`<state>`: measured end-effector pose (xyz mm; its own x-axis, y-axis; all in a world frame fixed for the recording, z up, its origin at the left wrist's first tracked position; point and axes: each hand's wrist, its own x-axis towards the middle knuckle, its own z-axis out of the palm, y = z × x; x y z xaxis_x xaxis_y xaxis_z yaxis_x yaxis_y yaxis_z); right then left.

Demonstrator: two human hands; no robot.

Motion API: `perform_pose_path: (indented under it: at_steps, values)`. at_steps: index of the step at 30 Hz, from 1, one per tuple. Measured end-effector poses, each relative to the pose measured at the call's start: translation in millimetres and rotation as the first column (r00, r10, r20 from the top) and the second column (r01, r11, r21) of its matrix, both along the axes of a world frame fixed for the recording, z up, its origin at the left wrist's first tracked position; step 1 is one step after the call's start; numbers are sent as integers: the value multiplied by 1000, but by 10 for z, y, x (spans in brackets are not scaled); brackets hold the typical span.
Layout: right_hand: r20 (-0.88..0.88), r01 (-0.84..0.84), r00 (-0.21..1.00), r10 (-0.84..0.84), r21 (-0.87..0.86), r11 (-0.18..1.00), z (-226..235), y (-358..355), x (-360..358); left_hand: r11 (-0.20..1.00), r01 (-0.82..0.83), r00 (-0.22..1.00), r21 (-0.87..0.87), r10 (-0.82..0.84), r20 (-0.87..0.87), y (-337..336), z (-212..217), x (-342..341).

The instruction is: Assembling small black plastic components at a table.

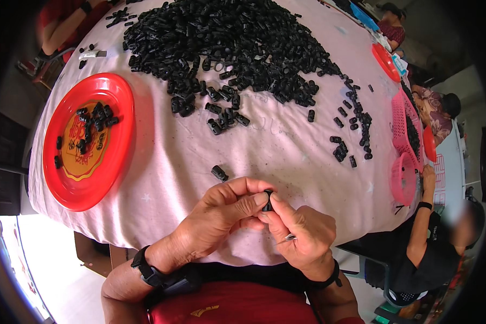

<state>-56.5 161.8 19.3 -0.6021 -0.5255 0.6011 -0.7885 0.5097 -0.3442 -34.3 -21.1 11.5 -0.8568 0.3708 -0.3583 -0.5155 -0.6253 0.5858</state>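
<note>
Over the near edge of the table, my left hand (213, 213) and my right hand (305, 232) meet, both closed. Between their thumbs and fingertips they pinch one small black cylindrical plastic piece (267, 201), which looks like a cord lock. A thin, shiny metal tip (290, 236) pokes out among the curled fingers of my right hand; the rest of it is hidden. Just beyond my left hand, a single black piece (219, 173) lies on the pink cloth (173, 178).
A big heap of black pieces (227, 43) covers the far table. Left stands a red plate (119, 156) with several pieces. Loose pieces (356, 116) lie at right, near pink baskets (402, 181). A person's hand (428, 178) reaches in there; other people sit around the table.
</note>
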Motion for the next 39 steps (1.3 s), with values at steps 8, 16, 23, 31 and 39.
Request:
perform_pose_path:
  at_steps: [8, 16, 23, 31, 39]
  values:
    - [21, -18, 1000, 20, -86, 996, 12, 28, 19, 999, -12, 1000, 44, 12, 8, 26, -44, 5]
    - [595, 81, 792, 137, -325, 942, 108, 43, 49, 999, -14, 1000, 41, 14, 22, 13, -38, 24]
    - [703, 215, 705, 95, -339, 916, 131, 58, 28, 999, 48, 999, 0, -48, 20, 11, -15, 3]
    - [729, 197, 663, 172, -391, 899, 108, 48, 11, 995, 92, 995, 35, -93, 33, 22, -36, 0]
    - [725, 174, 665, 179, -383, 907, 91, 56, 8, 990, 98, 992, 100, -105, 74, 7, -29, -4]
